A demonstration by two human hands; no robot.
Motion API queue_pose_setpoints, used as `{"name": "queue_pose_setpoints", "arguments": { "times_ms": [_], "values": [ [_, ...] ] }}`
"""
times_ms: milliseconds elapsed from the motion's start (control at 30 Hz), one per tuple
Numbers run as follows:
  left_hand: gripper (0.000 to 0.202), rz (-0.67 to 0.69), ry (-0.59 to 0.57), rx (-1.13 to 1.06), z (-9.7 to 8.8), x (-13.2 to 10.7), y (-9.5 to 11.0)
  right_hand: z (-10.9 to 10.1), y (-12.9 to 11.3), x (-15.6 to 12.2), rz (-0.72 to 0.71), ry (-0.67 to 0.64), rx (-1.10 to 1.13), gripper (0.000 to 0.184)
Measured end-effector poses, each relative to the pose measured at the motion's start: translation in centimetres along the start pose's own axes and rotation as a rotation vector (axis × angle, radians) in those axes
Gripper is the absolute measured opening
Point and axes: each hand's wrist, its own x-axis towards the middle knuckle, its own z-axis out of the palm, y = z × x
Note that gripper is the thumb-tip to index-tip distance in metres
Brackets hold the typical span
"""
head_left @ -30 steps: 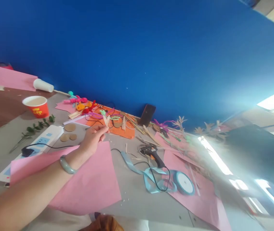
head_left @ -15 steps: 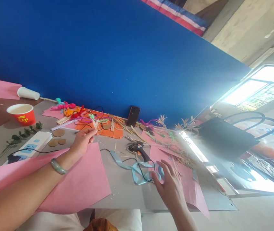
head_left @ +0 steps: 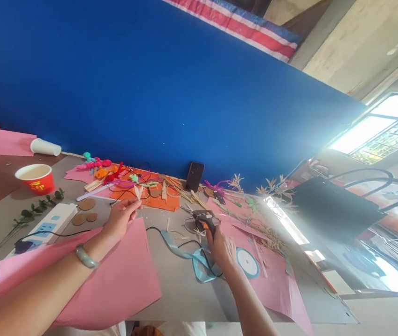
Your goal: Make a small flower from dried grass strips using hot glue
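Note:
Between the thumb and fingertips of my left hand [head_left: 123, 218] is a small pale piece like a dried leaf or husk [head_left: 138, 192], pointing upward. That hand is over the top edge of a large pink paper sheet [head_left: 122, 270]. My right hand [head_left: 222, 247] has its fingers around the handle of a black hot glue gun [head_left: 205, 217], which lies on the grey table with its nozzle to the left. Part of the handle is hidden by the fingers. A light blue ribbon [head_left: 199, 266] curls just left of my right wrist, its white spool [head_left: 247, 262] to the right.
A power strip [head_left: 53, 224], a leafy green stem [head_left: 27, 214] and a red paper cup [head_left: 36, 178] are on the left. Wooden discs [head_left: 87, 204], orange paper [head_left: 171, 203] and a phone [head_left: 195, 176] stand farther back. Dried stems [head_left: 272, 238] lie on pink paper at right.
My right hand has moved from above the ribbon up and left onto the glue gun's handle, uncovering the ribbon spool. My left hand still pinches the pale piece.

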Motion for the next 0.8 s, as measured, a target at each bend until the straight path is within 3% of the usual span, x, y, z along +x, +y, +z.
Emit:
{"name": "queue_pose_setpoints", "arguments": {
  "times_ms": [100, 233, 400, 600, 800],
  "values": [
    [0.030, -0.014, 0.004, 0.007, -0.1, 0.0, -0.2, -1.0, -0.6, 0.4, 0.106, -0.007, 0.090, 0.037],
    [0.030, -0.022, -0.004, 0.031, -0.1, -0.1, -0.7, -1.5, -2.0, 1.0, 0.143, -0.041, 0.110, 0.036],
    [0.030, -0.043, -0.014, 0.047, 0.1, -0.4, -1.4, -0.8, -3.2, 1.4, 0.194, -0.081, 0.135, 0.048],
    [0.032, -0.101, -0.106, 0.120, 0.2, -0.8, -2.8, 0.5, -3.8, 1.4, 0.295, -0.118, 0.227, 0.057],
    [0.031, -0.083, -0.138, 0.140, 0.0, -0.7, -3.7, 0.9, -3.2, 0.9, 0.254, -0.077, 0.301, 0.057]
  ]
}}
